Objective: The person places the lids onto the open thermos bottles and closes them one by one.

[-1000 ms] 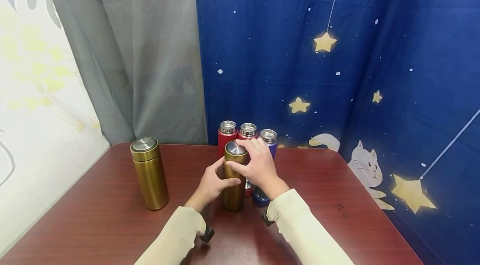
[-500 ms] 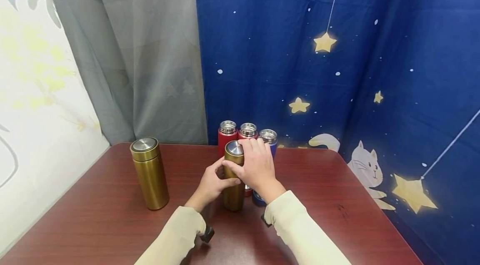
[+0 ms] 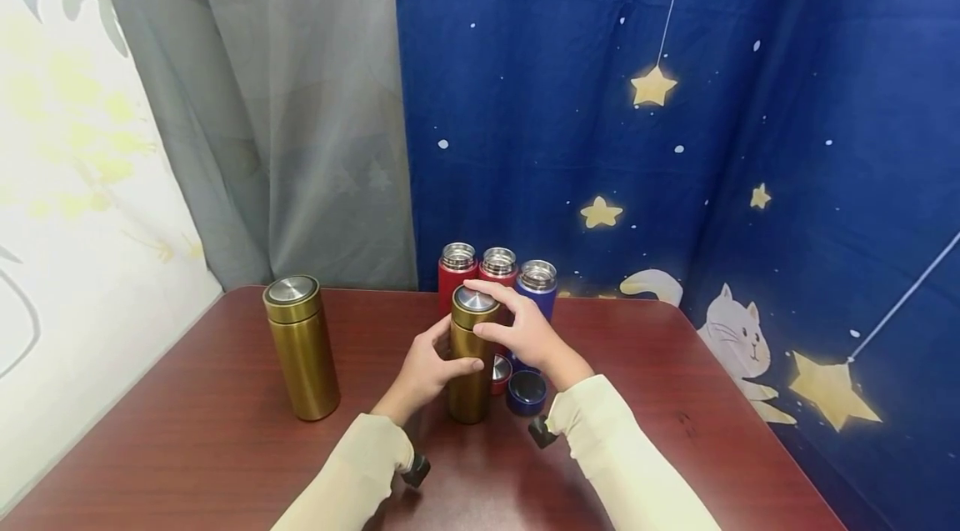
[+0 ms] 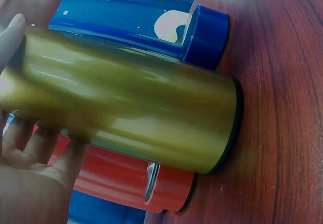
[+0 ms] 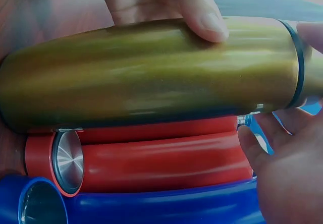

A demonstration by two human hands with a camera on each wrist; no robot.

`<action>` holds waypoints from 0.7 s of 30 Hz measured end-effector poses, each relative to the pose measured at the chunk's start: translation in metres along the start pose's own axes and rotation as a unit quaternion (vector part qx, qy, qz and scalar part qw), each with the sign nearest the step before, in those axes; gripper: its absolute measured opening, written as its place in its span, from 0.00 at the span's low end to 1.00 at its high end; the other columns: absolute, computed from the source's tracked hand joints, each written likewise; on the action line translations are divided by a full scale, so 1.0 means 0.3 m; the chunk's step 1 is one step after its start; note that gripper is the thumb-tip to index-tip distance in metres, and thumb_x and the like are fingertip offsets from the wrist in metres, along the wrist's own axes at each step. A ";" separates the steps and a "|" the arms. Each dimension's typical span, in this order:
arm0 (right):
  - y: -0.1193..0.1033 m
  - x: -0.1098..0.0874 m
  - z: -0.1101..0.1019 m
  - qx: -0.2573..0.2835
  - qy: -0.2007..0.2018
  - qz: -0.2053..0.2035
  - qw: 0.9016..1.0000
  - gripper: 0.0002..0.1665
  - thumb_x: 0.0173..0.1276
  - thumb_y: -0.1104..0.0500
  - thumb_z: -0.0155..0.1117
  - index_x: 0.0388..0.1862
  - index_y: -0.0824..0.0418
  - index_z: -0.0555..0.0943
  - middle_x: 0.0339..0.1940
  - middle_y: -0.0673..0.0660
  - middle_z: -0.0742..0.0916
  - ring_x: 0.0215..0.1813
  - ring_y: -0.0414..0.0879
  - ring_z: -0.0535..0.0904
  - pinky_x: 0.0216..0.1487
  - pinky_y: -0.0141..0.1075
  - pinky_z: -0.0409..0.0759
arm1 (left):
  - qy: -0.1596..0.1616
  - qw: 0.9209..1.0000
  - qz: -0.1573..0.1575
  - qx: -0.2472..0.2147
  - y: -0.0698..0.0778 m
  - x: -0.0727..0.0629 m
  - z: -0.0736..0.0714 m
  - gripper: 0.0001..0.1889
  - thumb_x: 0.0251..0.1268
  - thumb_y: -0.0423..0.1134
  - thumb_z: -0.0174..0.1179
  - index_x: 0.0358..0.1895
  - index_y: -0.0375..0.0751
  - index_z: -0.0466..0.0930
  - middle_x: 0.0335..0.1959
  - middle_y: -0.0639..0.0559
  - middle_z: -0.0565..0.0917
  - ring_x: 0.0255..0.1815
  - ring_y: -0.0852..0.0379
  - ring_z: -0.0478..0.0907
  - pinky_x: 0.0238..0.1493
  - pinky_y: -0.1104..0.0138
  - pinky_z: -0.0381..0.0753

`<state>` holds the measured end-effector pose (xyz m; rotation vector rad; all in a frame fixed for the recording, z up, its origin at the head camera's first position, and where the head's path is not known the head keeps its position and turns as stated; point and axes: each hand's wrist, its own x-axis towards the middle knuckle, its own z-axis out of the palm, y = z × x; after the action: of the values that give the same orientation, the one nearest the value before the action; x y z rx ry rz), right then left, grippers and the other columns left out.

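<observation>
A gold thermos flask (image 3: 468, 385) stands upright on the table in front of me, its steel-topped lid (image 3: 476, 301) in place. My left hand (image 3: 426, 366) grips the flask's body from the left, thumb across the near side; the left wrist view shows fingers (image 4: 70, 163) beneath the body. At the top, my right hand (image 3: 534, 338) holds the lid, with fingers over the far rim and the thumb at the near side. In the right wrist view a dark seam (image 5: 298, 65) runs between lid and body. A second gold thermos flask (image 3: 303, 356), lidded, stands to the left.
Behind the held flask stand two red flasks (image 3: 457, 277) and a blue flask (image 3: 537, 285), all lidless with steel necks. A red lid (image 3: 501, 377) and a blue lid (image 3: 527, 392) lie on the table (image 3: 187, 431) before them. Curtains hang behind.
My right hand twisted toward me around the lid half a second ago, and has now turned back outward, baring the blue lid again. The left hand and the flask stay in place.
</observation>
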<state>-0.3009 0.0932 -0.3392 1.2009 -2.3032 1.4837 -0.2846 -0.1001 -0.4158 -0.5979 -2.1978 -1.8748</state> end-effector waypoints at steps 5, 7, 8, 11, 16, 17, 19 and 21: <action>-0.009 -0.002 -0.003 -0.026 0.020 0.008 0.999 0.33 0.62 0.56 0.71 0.67 0.51 0.75 0.60 0.53 0.80 0.60 0.49 0.74 0.60 0.48 0.74 | 0.003 1.000 0.005 -0.004 0.004 -0.001 0.002 0.40 0.51 0.38 0.75 0.70 0.45 0.68 0.56 0.49 0.81 0.52 0.50 0.81 0.54 0.55 0.79; -0.011 -0.003 -0.001 -0.041 0.029 0.012 0.999 0.33 0.61 0.55 0.72 0.67 0.48 0.76 0.59 0.51 0.81 0.59 0.47 0.73 0.59 0.47 0.74 | 0.003 1.000 0.009 -0.006 0.003 -0.001 0.002 0.40 0.51 0.38 0.75 0.70 0.44 0.67 0.57 0.48 0.80 0.52 0.49 0.81 0.54 0.54 0.79; -0.011 -0.004 0.001 -0.047 0.033 0.012 0.998 0.33 0.60 0.55 0.72 0.66 0.48 0.76 0.59 0.50 0.81 0.60 0.47 0.73 0.59 0.47 0.74 | 0.003 1.000 0.010 -0.006 0.003 -0.002 0.002 0.41 0.51 0.37 0.75 0.70 0.44 0.67 0.57 0.48 0.80 0.52 0.49 0.81 0.54 0.55 0.79; -0.009 -0.005 0.007 -0.069 0.049 0.006 0.996 0.34 0.59 0.53 0.73 0.65 0.47 0.77 0.60 0.49 0.81 0.60 0.46 0.73 0.59 0.48 0.75 | 0.001 1.000 0.014 -0.008 0.003 -0.003 0.003 0.41 0.51 0.37 0.75 0.71 0.42 0.66 0.58 0.47 0.80 0.52 0.49 0.80 0.54 0.56 0.79; -0.001 -0.004 0.023 -0.125 0.086 -0.017 0.988 0.34 0.56 0.49 0.75 0.63 0.46 0.78 0.58 0.48 0.82 0.59 0.45 0.73 0.58 0.49 0.74 | -0.001 1.000 0.013 -0.009 0.007 -0.003 0.005 0.41 0.50 0.37 0.75 0.71 0.43 0.66 0.59 0.48 0.79 0.52 0.50 0.80 0.53 0.57 0.79; 0.000 -0.003 0.026 -0.137 0.094 -0.023 0.986 0.34 0.55 0.48 0.76 0.63 0.47 0.78 0.58 0.48 0.82 0.59 0.45 0.73 0.58 0.49 0.74 | -0.002 1.000 0.011 -0.009 0.007 -0.003 0.005 0.41 0.50 0.37 0.75 0.71 0.43 0.67 0.59 0.48 0.79 0.52 0.50 0.80 0.53 0.57 0.79; 0.000 -0.004 0.032 -0.161 0.108 -0.031 0.980 0.35 0.54 0.47 0.76 0.62 0.48 0.79 0.56 0.49 0.83 0.58 0.46 0.74 0.58 0.49 0.73 | -0.004 1.000 0.004 -0.010 0.008 -0.002 0.005 0.41 0.50 0.37 0.75 0.70 0.45 0.67 0.59 0.49 0.79 0.53 0.51 0.80 0.54 0.57 0.79; -0.002 -0.004 0.039 -0.182 0.121 -0.038 0.975 0.35 0.53 0.46 0.77 0.61 0.50 0.79 0.55 0.49 0.84 0.57 0.47 0.74 0.60 0.50 0.71 | -0.007 1.000 -0.002 -0.011 0.010 -0.002 0.006 0.41 0.51 0.36 0.75 0.70 0.47 0.67 0.59 0.50 0.79 0.53 0.51 0.80 0.54 0.57 0.79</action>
<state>-0.2963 0.0840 -0.3453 0.9381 -2.2077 1.0517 -0.2827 -0.0982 -0.4137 -0.6110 -2.1914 -1.9050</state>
